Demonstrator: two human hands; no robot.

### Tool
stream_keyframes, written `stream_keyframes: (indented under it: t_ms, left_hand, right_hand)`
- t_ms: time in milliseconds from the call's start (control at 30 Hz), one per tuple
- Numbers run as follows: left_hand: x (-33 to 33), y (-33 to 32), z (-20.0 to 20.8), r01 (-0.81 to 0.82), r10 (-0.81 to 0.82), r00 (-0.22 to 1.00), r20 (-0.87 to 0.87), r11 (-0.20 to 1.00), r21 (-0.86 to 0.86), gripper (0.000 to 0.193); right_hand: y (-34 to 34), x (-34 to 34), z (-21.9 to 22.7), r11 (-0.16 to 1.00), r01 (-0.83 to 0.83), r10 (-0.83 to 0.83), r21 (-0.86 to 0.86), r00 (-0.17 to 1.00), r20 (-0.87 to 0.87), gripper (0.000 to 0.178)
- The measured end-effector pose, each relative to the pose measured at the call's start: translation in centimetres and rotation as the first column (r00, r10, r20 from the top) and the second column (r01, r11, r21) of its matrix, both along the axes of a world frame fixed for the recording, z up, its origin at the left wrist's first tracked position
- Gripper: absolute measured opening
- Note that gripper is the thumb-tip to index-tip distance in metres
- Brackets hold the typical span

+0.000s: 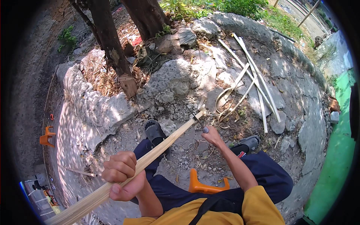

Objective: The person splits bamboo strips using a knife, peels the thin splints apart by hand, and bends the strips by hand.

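A long pale strip of split wood, probably bamboo (165,144), runs slantwise from the lower left to the ground between my feet. My left hand (122,174) is closed round it near its lower-left part. Down by the strip's far end, my right hand (212,135) is closed on a small knife. The knife's dark blade (196,118) lies across the strip close to that end, touching it; most of the handle is hidden in my fingers. Thin shavings and grit lie on the ground below the far end.
Several pale split strips (258,82) lie crossed on the cracked concrete at the far right, with curled peelings beside them. Broken rubble (168,78) and two tree trunks (118,56) stand ahead. An orange stool (195,185) is beneath me; a green wall (328,172) borders the right.
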State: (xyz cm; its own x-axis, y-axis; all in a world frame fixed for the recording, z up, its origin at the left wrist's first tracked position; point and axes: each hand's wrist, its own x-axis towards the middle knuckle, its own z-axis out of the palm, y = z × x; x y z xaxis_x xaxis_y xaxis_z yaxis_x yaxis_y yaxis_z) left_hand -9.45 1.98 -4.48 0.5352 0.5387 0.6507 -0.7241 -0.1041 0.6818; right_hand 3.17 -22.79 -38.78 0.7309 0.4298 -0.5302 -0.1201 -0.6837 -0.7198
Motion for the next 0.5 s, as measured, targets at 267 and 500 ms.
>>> stream_keyframes:
  t_ms: [267, 500]
  left_hand:
    - [0.0, -0.2, 0.0, -0.034, 0.034, 0.999, 0.009, 0.999, 0.001, 0.044]
    - [1.6, -1.3, -0.5, -0.127, 0.104, 0.99, -0.099, 0.957, -0.26, 0.064]
  right_hand:
    - [-2.2, 2.6, -5.2, 0.993, 0.047, -0.043, -0.111, 0.998, 0.037, 0.024]
    - [-1.1, -1.3, -6.9, 0.962, 0.265, -0.268, -0.062, 0.962, -0.054, 0.031]
